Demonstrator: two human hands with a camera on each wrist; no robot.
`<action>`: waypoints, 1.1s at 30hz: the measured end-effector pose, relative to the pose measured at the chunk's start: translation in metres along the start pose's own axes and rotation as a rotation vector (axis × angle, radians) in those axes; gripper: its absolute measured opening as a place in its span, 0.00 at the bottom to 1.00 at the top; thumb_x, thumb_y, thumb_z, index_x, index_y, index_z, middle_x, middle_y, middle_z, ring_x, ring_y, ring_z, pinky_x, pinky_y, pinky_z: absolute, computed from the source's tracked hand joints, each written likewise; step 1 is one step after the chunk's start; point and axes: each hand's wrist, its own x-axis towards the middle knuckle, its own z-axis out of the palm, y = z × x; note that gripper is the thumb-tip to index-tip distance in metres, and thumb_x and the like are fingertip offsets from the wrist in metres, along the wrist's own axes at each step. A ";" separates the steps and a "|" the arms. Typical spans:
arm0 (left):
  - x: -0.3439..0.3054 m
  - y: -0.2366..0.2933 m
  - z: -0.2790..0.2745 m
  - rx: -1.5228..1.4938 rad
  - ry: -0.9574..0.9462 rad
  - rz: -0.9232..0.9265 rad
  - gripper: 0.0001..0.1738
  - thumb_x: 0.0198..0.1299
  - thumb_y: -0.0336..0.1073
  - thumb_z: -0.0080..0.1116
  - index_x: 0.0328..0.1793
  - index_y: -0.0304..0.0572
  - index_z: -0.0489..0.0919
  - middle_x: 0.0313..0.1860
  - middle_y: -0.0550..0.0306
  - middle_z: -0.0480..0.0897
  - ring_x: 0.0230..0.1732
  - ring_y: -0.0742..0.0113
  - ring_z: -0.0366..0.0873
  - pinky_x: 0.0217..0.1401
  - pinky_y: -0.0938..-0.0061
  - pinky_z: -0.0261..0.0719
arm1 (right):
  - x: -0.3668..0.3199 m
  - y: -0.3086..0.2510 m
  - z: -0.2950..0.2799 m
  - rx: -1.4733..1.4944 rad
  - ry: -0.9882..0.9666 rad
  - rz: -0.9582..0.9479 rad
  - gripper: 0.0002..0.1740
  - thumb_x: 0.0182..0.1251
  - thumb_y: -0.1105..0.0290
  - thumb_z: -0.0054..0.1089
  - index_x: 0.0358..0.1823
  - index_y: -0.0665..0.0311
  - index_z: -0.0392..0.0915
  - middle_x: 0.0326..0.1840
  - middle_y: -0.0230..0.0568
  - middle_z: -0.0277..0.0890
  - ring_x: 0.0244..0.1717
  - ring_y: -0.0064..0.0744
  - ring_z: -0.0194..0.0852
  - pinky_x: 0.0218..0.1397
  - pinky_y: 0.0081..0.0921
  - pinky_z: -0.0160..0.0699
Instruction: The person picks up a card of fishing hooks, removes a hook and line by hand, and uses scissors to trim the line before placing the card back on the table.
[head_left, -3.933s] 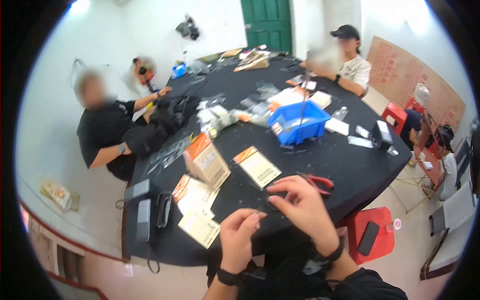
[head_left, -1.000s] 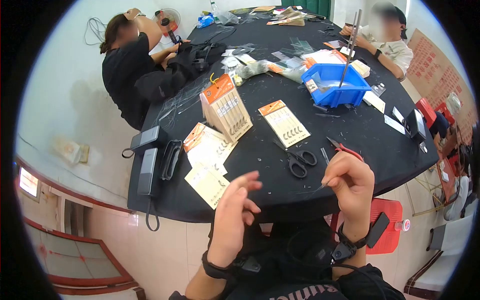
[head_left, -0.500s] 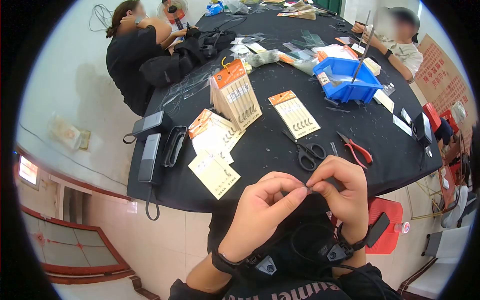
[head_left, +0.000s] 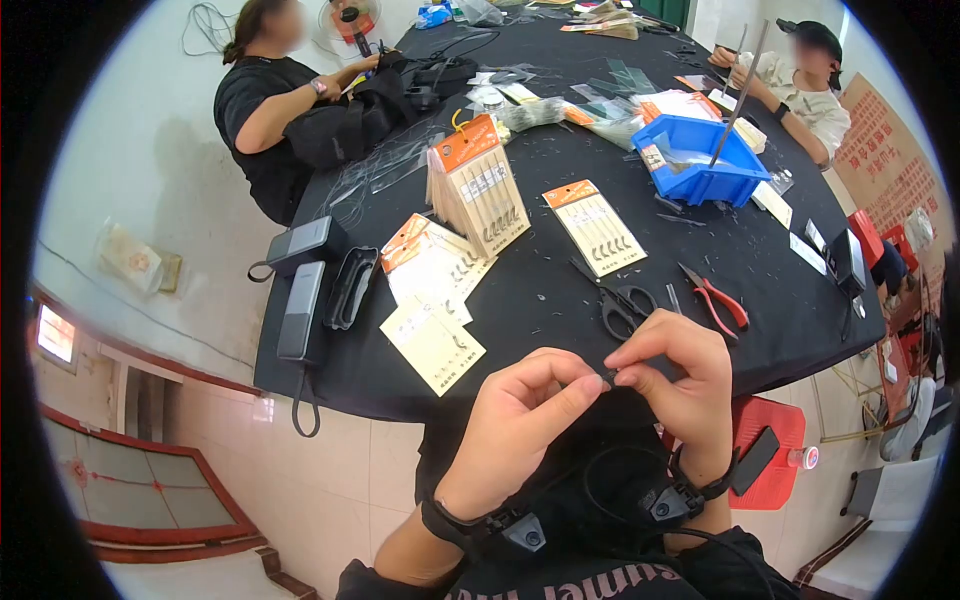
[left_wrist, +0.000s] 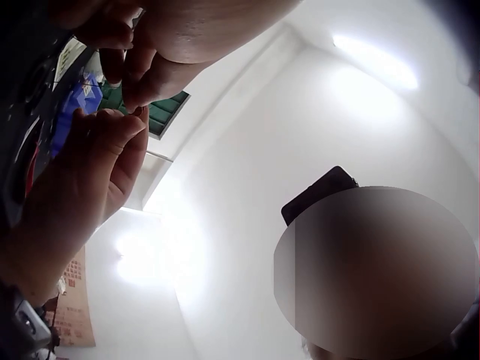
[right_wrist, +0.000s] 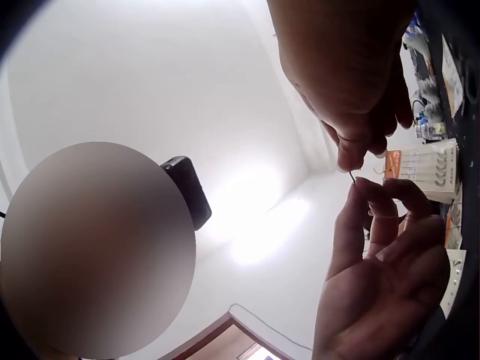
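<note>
Over the table's near edge, my left hand (head_left: 525,415) and right hand (head_left: 685,385) meet fingertip to fingertip. Both pinch a small dark fish hook (right_wrist: 352,177), which shows as a thin curved wire between them in the right wrist view. Most of it is hidden by the fingers. Beyond the hands lie black scissors (head_left: 628,315) and red-handled pliers (head_left: 715,300). A single card of hooks (head_left: 597,230) lies flat farther back, left of which a thick bundle of hook cards (head_left: 480,190) stands upright. Loose cards (head_left: 432,345) overlap to the left.
Two grey-and-black boxes (head_left: 302,315) and a black open case (head_left: 352,288) stand at the left edge. A blue bin (head_left: 710,180) with upright rods sits back right. Two people sit across the table. A red stool (head_left: 775,450) bearing a phone (head_left: 757,460) is at right.
My left hand, spread and apart a second ago, has come right to meet the right hand and now pinches with it. The person at left has lowered an arm. Scissors and cards stay put.
</note>
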 end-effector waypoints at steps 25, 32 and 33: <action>-0.042 -0.003 -0.112 0.254 0.496 0.131 0.08 0.69 0.35 0.62 0.46 0.38 0.83 0.25 0.66 0.80 0.20 0.87 0.64 0.22 0.88 0.55 | 0.034 0.014 0.125 -0.460 -0.282 0.339 0.21 0.49 0.61 0.80 0.36 0.67 0.79 0.36 0.46 0.77 0.42 0.46 0.78 0.46 0.37 0.78; -0.043 -0.005 -0.111 0.273 0.462 0.143 0.07 0.68 0.34 0.63 0.44 0.37 0.84 0.25 0.67 0.80 0.21 0.87 0.66 0.23 0.88 0.57 | 0.041 0.015 0.105 0.023 -0.221 0.591 0.13 0.58 0.73 0.73 0.39 0.70 0.77 0.32 0.40 0.82 0.32 0.24 0.80 0.36 0.22 0.79; -0.043 -0.007 -0.110 0.278 0.456 0.146 0.07 0.68 0.34 0.63 0.43 0.37 0.84 0.25 0.68 0.80 0.22 0.87 0.66 0.23 0.88 0.57 | 0.041 0.018 0.099 0.089 -0.208 0.603 0.12 0.59 0.74 0.72 0.40 0.71 0.78 0.32 0.39 0.82 0.32 0.22 0.80 0.36 0.21 0.78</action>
